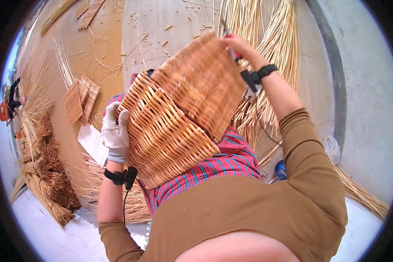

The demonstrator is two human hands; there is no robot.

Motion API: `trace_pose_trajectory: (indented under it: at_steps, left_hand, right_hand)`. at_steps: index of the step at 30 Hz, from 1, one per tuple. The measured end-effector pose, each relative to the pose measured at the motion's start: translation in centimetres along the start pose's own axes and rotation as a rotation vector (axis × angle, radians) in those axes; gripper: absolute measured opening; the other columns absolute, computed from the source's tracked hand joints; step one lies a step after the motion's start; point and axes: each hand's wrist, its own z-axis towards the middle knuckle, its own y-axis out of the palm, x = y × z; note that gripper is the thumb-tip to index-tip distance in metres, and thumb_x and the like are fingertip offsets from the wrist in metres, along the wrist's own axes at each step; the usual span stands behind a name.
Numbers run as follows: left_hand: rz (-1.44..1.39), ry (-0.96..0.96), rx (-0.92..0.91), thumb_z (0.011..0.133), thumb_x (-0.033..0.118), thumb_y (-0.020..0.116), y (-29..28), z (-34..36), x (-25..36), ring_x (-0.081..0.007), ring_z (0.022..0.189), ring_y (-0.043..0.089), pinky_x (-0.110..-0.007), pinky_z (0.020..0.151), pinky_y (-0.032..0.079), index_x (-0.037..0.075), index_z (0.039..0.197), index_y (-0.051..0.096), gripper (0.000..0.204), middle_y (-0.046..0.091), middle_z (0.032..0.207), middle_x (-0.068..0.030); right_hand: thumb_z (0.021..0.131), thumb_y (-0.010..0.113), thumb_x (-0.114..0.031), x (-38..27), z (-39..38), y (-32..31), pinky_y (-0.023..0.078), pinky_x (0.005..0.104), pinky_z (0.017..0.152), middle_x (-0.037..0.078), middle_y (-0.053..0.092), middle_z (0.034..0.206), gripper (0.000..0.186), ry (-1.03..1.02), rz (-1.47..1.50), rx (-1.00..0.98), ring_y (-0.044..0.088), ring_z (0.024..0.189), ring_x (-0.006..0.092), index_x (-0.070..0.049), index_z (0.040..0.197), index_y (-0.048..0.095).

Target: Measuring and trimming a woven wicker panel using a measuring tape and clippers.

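Observation:
Two woven wicker panels lie over my lap on a red and blue striped cloth (238,153). My gloved left hand (116,131) grips the left edge of the nearer wicker panel (166,142), its thumb on the top face. Behind and partly beside it is a second wicker panel (201,81), smeared by motion. At that panel's far right corner, my bare right hand (240,47) is closed round a red-handled tool with a narrow dark metal tip (225,27). The tool's kind is partly hidden by my fingers. Whether the panels are joined, I cannot tell.
Long bundles of pale canes (277,52) lie at the far right. Several small woven panels (81,98) rest on the floor to the left, beside a white sheet (93,142). Dark brown bundles (50,161) lie farther left. Another person (6,109) is at the far left edge.

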Motion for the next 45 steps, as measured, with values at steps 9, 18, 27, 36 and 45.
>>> trace_pose_trajectory:
  at_steps: [9, 18, 27, 36, 45]
  left_hand:
    - [-0.145, -0.018, -0.049, 0.101, 0.032, 0.067, -1.2, 0.4, 1.5, -0.0171, 0.101, 0.061, -0.032, 0.095, 0.048, 0.000, 0.121, 0.063, 0.038, 0.068, 0.107, -0.0083]
    - [-0.177, -0.109, -0.019, 0.097, 0.027, 0.072, -2.3, 0.2, 3.0, -0.0128, 0.095, 0.061, -0.028, 0.090, 0.049, -0.002, 0.115, 0.066, 0.034, 0.070, 0.101, -0.0044]
    - [-0.051, 0.021, -0.162, 0.097, 0.032, 0.070, -0.2, 2.3, 2.5, -0.0225, 0.093, 0.070, -0.034, 0.087, 0.053, 0.001, 0.117, 0.069, 0.037, 0.073, 0.101, -0.0142]
    - [0.155, 0.306, -0.259, 0.097, 0.015, 0.066, -0.3, 3.2, 5.2, -0.0249, 0.111, 0.064, -0.035, 0.098, 0.047, 0.004, 0.138, 0.059, 0.042, 0.068, 0.117, -0.0126]
    - [0.136, 0.265, -0.081, 0.093, 0.025, 0.073, 0.5, 1.9, 4.1, -0.0254, 0.092, 0.061, -0.036, 0.084, 0.052, 0.006, 0.139, 0.053, 0.053, 0.058, 0.105, -0.0116]
  right_hand:
    - [0.094, 0.072, -0.037, 4.4, -3.5, 7.1, 0.041, 0.0277, 0.054, -0.001, 0.062, 0.074, 0.030, 0.365, 0.148, -0.399, 0.054, 0.060, 0.0103, -0.010, 0.084, 0.064]
    - [0.090, 0.078, -0.032, 0.5, -4.8, -15.6, 0.044, 0.0243, 0.051, -0.003, 0.063, 0.081, 0.023, 0.293, 0.206, 0.207, 0.060, 0.062, 0.0092, -0.014, 0.098, 0.066]
    - [0.089, 0.076, -0.034, 9.7, -1.1, -13.4, 0.051, 0.0317, 0.055, 0.002, 0.058, 0.078, 0.036, 0.213, -0.022, 0.459, 0.055, 0.062, 0.0148, -0.007, 0.111, 0.064]
    - [0.094, 0.066, -0.047, 11.3, -4.3, 0.1, 0.054, 0.0422, 0.088, 0.016, 0.073, 0.104, 0.047, -0.107, -0.438, 0.296, 0.069, 0.095, 0.0314, -0.006, 0.116, 0.071]
    - [0.109, 0.049, -0.043, -10.1, -9.1, 18.3, 0.041, 0.0247, 0.060, -0.002, 0.056, 0.069, 0.052, -0.453, 0.435, -0.278, 0.048, 0.065, 0.0064, -0.005, 0.076, 0.061]
